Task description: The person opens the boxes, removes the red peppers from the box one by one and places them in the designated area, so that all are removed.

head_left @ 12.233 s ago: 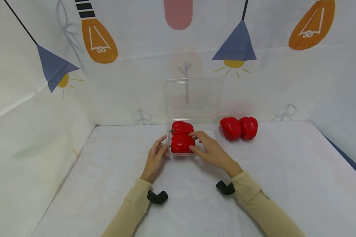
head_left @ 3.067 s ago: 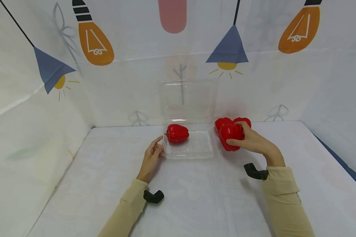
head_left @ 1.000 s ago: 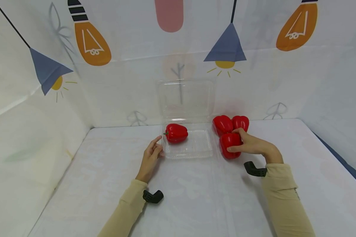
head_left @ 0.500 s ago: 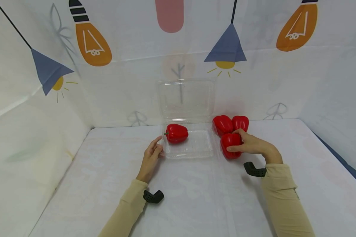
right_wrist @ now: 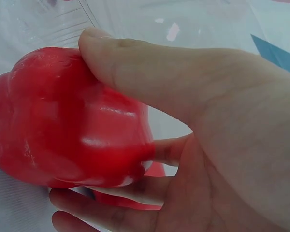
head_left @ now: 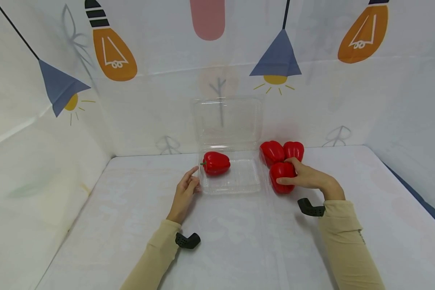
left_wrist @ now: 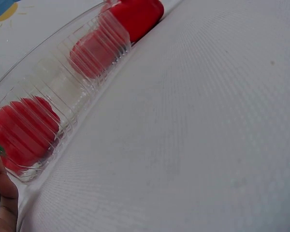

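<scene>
The left hand [head_left: 184, 191], fingers loosely bent, is resting against the clear plastic hinged box [head_left: 235, 189]. Just right of that, the right hand [head_left: 309, 175] is gripping a glossy red bell pepper [head_left: 281, 176], seemingly light, firm and slick, and sensibly spanning its broad sides.

The left sleeve [head_left: 153, 254] is beige, as is the right sleeve [head_left: 348, 249], which bears a small dark marking [head_left: 362, 237]; the left wrist piece [head_left: 187, 241] and right wrist piece [head_left: 310, 208] are black and bent.

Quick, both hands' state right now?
Left hand: at the left side of the clear container; whether it grips cannot be told.
Right hand: holding a red pepper between thumb and fingers.
</scene>
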{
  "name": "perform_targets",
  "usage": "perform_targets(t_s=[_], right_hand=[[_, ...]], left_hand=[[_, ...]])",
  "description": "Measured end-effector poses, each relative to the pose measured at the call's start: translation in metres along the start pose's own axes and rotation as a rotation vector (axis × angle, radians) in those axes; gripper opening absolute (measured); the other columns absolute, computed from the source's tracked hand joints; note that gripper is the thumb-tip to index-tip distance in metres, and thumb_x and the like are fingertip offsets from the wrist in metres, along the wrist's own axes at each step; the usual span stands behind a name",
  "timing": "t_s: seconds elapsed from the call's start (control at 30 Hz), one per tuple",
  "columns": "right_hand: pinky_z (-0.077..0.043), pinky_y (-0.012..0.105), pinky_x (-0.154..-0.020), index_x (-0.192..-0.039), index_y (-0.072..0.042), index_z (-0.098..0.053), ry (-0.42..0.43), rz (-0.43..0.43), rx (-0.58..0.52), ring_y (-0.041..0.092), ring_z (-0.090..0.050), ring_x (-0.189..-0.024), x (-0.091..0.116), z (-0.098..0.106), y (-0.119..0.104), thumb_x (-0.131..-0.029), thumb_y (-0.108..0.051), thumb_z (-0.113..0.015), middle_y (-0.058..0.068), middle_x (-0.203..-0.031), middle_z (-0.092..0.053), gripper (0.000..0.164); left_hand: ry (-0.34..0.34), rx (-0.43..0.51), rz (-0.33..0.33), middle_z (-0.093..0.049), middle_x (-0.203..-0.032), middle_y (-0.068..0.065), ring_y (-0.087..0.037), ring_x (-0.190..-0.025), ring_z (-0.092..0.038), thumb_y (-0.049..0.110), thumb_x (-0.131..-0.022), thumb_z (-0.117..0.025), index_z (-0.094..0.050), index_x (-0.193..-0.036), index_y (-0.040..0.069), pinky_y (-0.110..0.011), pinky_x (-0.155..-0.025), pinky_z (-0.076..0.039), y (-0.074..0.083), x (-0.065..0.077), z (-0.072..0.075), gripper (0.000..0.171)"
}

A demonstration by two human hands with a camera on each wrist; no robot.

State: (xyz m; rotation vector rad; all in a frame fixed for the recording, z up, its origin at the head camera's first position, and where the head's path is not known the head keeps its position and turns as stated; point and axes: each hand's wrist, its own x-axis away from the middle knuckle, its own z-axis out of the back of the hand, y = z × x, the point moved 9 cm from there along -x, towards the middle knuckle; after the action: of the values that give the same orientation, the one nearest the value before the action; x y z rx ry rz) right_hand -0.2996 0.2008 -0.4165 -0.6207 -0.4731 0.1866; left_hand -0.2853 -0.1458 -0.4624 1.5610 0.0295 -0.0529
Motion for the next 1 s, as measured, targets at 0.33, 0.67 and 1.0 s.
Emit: perform_targets(t_s=[0.33,0.67,1.0], right_hand=[[-0.043,0.059,-0.095,-0.148,-0.003,-0.011,-0.018,-0.002,-0.016,0.048,-0.025,-0.130,0.001,-0.001,0.001,-0.083,-0.055,-0.061,0.029,-0.144,-0.026,0.097],[-0.051,0.052,-0.088,-0.145,-0.003,-0.020,0.080,0.029,-0.023,0.046,-0.036,-0.124,0.004,0.011,-0.001,-0.086,-0.048,-0.061,0.027,-0.136,-0.035,0.085],[-0.051,0.051,-0.087,-0.141,-0.002,-0.032,0.189,0.099,-0.019,0.042,-0.043,-0.119,0.008,0.026,-0.009,-0.091,-0.041,-0.057,0.023,-0.130,-0.046,0.068]], left_hand=[[0.016,-0.023,-0.002,-0.048,-0.086,0.001,-0.010,-0.076,-0.052,0.014,-0.099,-0.046,-0.043,-0.140,0.012,-0.018,-0.074,-0.048,0.000,0.003,0.001,0.041],[0.023,-0.027,-0.025,-0.048,-0.085,0.000,-0.009,-0.075,-0.051,0.014,-0.099,-0.047,-0.045,-0.139,0.011,-0.018,-0.073,-0.048,0.000,0.003,0.002,0.039],[0.018,-0.023,-0.020,-0.048,-0.086,0.000,-0.009,-0.076,-0.052,0.015,-0.099,-0.047,-0.045,-0.139,0.012,-0.017,-0.074,-0.049,-0.002,0.001,0.002,0.039]])
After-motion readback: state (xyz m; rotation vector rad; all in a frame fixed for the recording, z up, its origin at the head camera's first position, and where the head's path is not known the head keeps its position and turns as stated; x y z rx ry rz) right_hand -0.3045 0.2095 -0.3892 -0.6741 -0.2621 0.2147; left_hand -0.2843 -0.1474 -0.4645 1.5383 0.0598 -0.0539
